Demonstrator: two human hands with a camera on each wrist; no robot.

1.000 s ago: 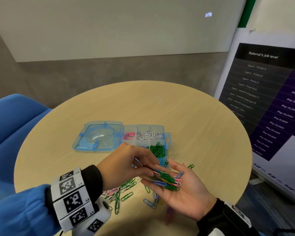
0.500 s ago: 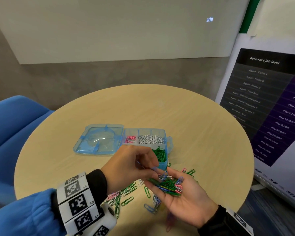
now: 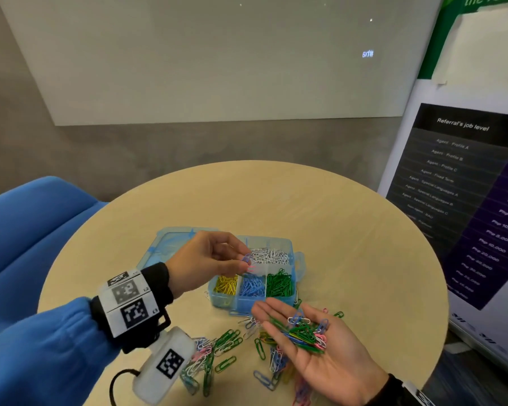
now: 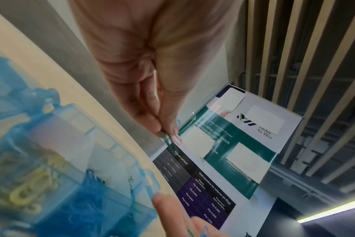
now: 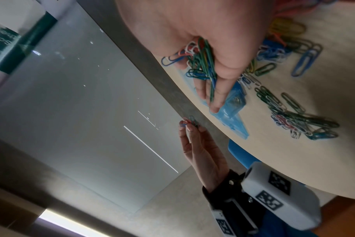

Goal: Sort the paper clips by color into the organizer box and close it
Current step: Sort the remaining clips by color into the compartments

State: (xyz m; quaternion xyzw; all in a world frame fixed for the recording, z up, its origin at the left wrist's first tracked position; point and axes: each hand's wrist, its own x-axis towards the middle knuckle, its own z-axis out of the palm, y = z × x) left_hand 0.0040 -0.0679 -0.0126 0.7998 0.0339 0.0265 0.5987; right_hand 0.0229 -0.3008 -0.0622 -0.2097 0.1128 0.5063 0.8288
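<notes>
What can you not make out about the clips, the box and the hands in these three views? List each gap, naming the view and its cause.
- Head view: the left hand hides the organizer box's rear-left compartment and part of the lid.
- Head view: the pinched clips are motion-blurred; their count is unclear.
- Left wrist view: box contents are blurred.
- Right wrist view: the right hand covers much of its mixed clips.

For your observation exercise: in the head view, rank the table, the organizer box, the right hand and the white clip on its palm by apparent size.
1. Table
2. Organizer box and right hand: look alike, and the hand is nearer the camera, so unranked
3. White clip
</notes>
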